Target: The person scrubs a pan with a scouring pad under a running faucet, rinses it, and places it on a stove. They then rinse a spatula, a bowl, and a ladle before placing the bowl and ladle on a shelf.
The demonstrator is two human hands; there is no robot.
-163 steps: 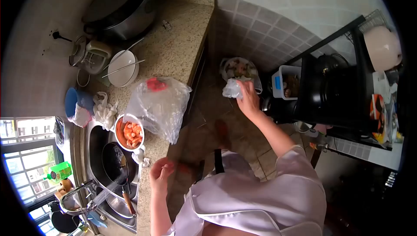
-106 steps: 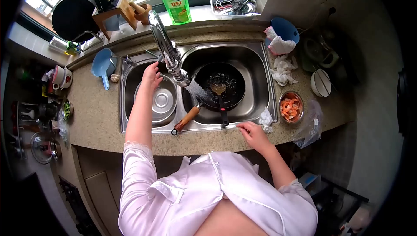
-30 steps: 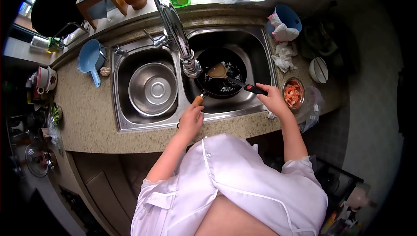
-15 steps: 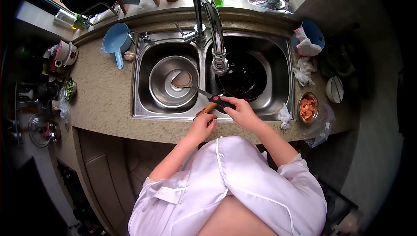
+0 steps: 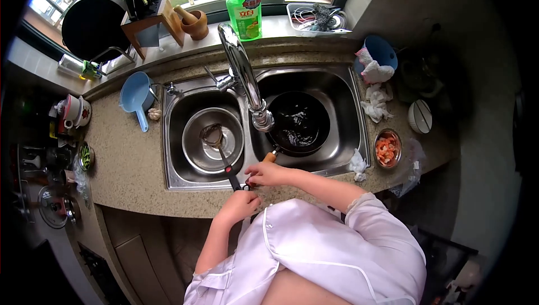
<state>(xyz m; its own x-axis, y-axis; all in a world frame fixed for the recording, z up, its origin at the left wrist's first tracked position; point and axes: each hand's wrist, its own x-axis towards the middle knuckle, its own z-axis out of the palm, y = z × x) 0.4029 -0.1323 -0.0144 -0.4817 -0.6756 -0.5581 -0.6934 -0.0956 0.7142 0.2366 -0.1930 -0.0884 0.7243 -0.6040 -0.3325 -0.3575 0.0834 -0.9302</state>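
My left hand (image 5: 240, 207) is closed at the end of the black handle of a ladle (image 5: 227, 166). The ladle's bowl end lies inside a steel basin (image 5: 195, 156) in the left sink bowl. My right hand (image 5: 268, 174) is curled over the wooden handle (image 5: 270, 156) of a dark wok (image 5: 297, 122), its fingers bent near the handle's end. The wok sits in the right sink bowl, with shiny reflections inside it. Both hands are close together at the sink's front edge, and their fingertips are partly hidden.
A chrome faucet (image 5: 241, 69) arches over the sink divider. To the left lies a blue strainer-like scoop (image 5: 136, 93). On the right are a bowl of shrimp (image 5: 387, 149), crumpled tissue (image 5: 357, 164), and a white bowl (image 5: 420, 117). A green soap bottle (image 5: 245, 16) stands on the sill.
The ladle has passed from my right hand to my left, its head still over the basin. My right hand has taken the wok handle from my left. The view has tilted up.
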